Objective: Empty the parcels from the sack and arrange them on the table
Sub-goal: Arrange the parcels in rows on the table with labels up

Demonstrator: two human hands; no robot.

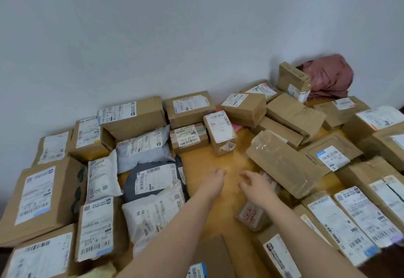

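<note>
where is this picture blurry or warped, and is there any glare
Head view: the right hand and the bottom-right labels look smeared; the wide lens bows parcels near the edges; clear tape on the long box shines; light is soft, shadows faint.

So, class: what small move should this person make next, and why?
Probably the right hand should slide the red-printed box beside it onto the bare wood of the table: both hands hold nothing, the left hand hovers over that gap, and the box lies jammed against the long taped box.
</note>
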